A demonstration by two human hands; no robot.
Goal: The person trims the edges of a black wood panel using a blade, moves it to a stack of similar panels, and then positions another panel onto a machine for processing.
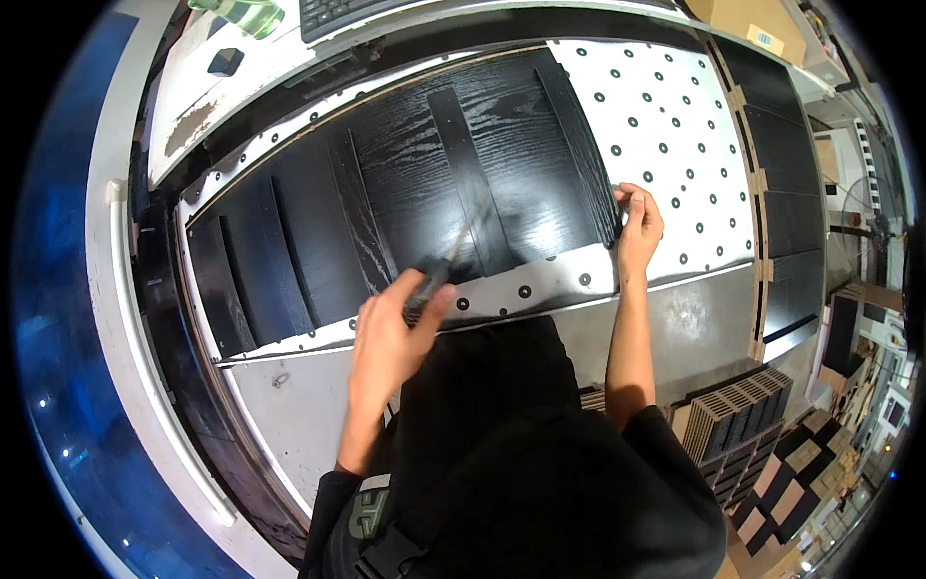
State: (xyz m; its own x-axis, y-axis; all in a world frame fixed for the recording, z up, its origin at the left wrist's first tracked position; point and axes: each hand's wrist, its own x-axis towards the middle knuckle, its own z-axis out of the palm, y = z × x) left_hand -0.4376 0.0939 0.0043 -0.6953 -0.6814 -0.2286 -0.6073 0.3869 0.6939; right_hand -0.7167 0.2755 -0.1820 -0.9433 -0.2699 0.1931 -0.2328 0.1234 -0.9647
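Observation:
Several black wood-grain panels (405, 145) lie side by side on a white board dotted with black round pads, with narrow black strips (362, 203) across them. My left hand (391, 323) is closed around a dark-handled tool with a thin shaft (451, 253), smeared by motion; it looks like a screwdriver. Its tip points up and right over the middle strip (473, 193). At the near right corner, my right hand (639, 232) has bent fingers close together beside the black end strip (584, 145). Whether something small is pinched there I cannot make out.
The dotted white board (666, 145) extends to the right, past a dark rail. At the back stand a keyboard (357, 14), a green bottle (246, 12) and a small black block (226, 63). A cardboard box (748, 29) sits back right; stacked slotted pieces (733, 415) stand lower right.

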